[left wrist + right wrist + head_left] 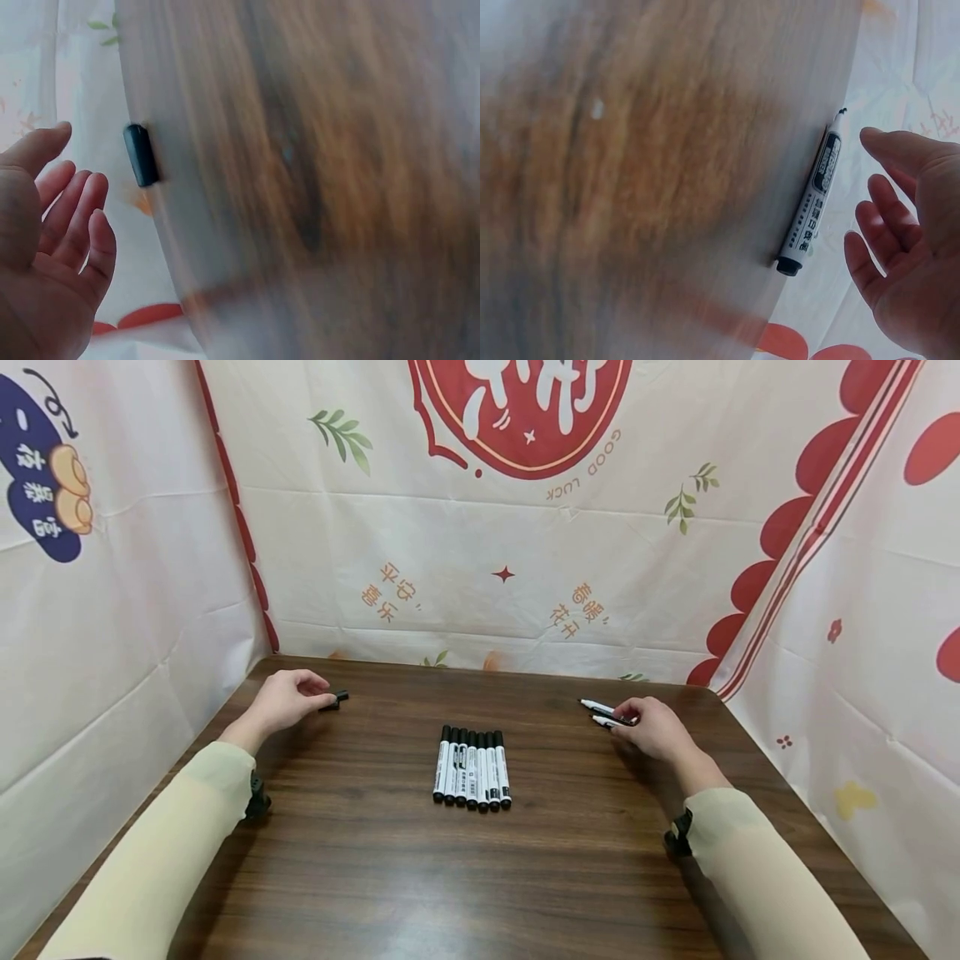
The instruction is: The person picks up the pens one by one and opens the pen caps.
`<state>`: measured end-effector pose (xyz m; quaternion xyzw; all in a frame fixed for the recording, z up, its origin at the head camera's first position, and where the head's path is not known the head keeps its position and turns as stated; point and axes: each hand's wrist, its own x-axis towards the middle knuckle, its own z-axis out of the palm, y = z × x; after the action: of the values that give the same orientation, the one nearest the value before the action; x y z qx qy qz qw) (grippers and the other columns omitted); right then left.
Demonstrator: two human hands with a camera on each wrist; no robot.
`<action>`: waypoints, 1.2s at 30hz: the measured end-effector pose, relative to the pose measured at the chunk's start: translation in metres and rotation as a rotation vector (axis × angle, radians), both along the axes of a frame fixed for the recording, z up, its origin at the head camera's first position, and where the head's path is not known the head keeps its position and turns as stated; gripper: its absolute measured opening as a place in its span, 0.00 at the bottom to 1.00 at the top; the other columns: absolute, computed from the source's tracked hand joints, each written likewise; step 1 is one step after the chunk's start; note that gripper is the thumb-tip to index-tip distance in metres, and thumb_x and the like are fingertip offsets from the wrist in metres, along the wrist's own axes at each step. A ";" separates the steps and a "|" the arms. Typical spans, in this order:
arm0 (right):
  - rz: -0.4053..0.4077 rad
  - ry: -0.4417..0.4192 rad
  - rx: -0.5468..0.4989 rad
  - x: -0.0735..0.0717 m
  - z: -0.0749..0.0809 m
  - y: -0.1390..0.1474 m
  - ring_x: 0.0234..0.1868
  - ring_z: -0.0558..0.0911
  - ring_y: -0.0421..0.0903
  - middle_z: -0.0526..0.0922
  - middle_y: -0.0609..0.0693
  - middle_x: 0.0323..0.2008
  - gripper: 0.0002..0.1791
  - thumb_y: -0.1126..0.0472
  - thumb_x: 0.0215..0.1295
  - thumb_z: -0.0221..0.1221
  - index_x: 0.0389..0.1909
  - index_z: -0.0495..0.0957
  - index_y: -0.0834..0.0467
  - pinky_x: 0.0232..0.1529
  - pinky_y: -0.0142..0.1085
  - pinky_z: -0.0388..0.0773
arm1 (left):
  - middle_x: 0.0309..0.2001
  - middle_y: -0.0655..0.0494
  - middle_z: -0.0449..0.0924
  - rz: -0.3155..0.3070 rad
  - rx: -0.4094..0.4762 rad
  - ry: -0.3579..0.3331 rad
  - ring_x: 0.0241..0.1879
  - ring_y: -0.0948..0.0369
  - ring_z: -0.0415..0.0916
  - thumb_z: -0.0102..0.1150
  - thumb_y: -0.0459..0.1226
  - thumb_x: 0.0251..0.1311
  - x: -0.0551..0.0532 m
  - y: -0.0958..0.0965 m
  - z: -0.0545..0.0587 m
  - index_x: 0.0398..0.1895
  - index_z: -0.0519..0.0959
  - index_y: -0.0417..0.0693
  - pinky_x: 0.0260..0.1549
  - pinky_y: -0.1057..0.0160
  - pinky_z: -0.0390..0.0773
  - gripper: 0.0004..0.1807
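Uncapped whiteboard markers (597, 707) lie on the desk (337, 860) beside the right hand (654, 727), with black caps (342, 695) near the left hand (287, 699). Each grip looks loose and wide, holding nothing in the wrist views. Barrels (808, 202) should feel light, stiff, slick; best pinched midway, away from exposed tips (843, 112).

Tabletop (337, 877): wood-grained, smooth, glossy at lower centre
Markers (472, 772): smooth plastic
Backdrop (465, 539): creased cloth
Sleeves (161, 847): matt cloth
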<state>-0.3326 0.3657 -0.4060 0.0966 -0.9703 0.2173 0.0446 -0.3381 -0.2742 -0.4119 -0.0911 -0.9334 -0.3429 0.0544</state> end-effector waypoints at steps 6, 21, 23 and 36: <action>0.043 0.021 -0.026 0.005 -0.001 -0.010 0.48 0.81 0.56 0.84 0.63 0.48 0.13 0.60 0.72 0.72 0.52 0.87 0.62 0.49 0.47 0.77 | 0.54 0.42 0.89 -0.073 0.019 0.040 0.52 0.49 0.84 0.72 0.49 0.73 0.004 0.020 0.007 0.62 0.86 0.41 0.49 0.56 0.81 0.25; 0.173 -0.029 -0.095 0.024 -0.006 -0.062 0.47 0.83 0.48 0.87 0.53 0.47 0.20 0.53 0.73 0.73 0.56 0.85 0.60 0.51 0.44 0.79 | 0.58 0.44 0.88 -0.308 0.099 0.042 0.53 0.52 0.89 0.77 0.46 0.69 0.027 0.080 0.018 0.64 0.85 0.46 0.53 0.50 0.89 0.25; 0.187 -0.036 -0.102 0.027 -0.006 -0.069 0.46 0.83 0.47 0.87 0.53 0.47 0.19 0.52 0.73 0.72 0.56 0.85 0.59 0.51 0.44 0.79 | 0.61 0.46 0.87 -0.339 0.099 0.039 0.55 0.50 0.89 0.78 0.46 0.68 0.031 0.087 0.018 0.66 0.85 0.47 0.55 0.49 0.89 0.27; 0.246 -0.089 -0.140 0.039 -0.006 -0.107 0.43 0.82 0.43 0.87 0.48 0.43 0.19 0.46 0.75 0.70 0.55 0.86 0.55 0.50 0.42 0.79 | 0.62 0.51 0.86 -0.535 0.094 0.039 0.58 0.52 0.88 0.79 0.45 0.66 0.055 0.124 0.013 0.69 0.84 0.51 0.53 0.49 0.89 0.29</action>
<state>-0.2934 0.2591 -0.4119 0.2018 -0.9347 0.2921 -0.0190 -0.2834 -0.1499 -0.3994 -0.3386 -0.8578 -0.3864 -0.0162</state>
